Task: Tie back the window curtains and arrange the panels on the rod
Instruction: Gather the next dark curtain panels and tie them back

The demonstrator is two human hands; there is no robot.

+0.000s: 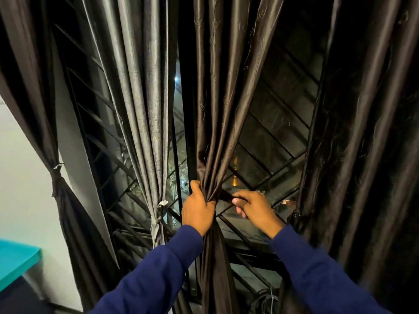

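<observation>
While the left hand [197, 208] grips the gathered waist of the dark brown curtain panel [217, 109], its fingers curled round the bunched folds, the right hand [255, 208] pinches a dark tie-back strip [226, 196] that runs from the bundle toward its thumb and forefinger. Both arms wear dark blue sleeves [158, 268]. This panel hangs at centre, in front of the window. To its left, a grey curtain panel [145, 98] is bound low down by a tie [158, 219]. Further left, another dark panel [34, 87] is cinched by its own tie [57, 177] against a white wall [20, 166]. A loose dark panel [362, 132] hangs at right. Behind the panels, a black diagonal window grille [272, 137] covers dark glass. A turquoise worktop [15, 261] sits at lower left.
</observation>
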